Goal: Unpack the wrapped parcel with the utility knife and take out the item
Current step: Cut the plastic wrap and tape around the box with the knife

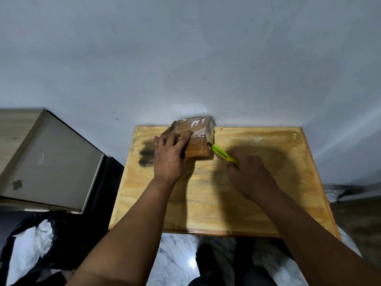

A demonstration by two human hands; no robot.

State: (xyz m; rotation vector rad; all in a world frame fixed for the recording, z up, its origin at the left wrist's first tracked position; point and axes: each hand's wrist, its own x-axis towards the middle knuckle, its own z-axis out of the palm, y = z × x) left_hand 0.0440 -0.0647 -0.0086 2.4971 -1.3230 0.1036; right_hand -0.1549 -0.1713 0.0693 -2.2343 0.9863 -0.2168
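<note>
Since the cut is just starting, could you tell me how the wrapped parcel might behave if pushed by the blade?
The parcel looks boxy and stiff, so it probably won't crumple. Its glossy wrap may be slippery on the wooden table, so the left hand pressing it likely prevents sliding.

No writing I can read anywhere in front of me: the clear-wrapped parcel point(193, 139) under my fingers shows only a pale blurred patch, and my yellow knife point(223, 155) carries dark marks, not letters.
</note>
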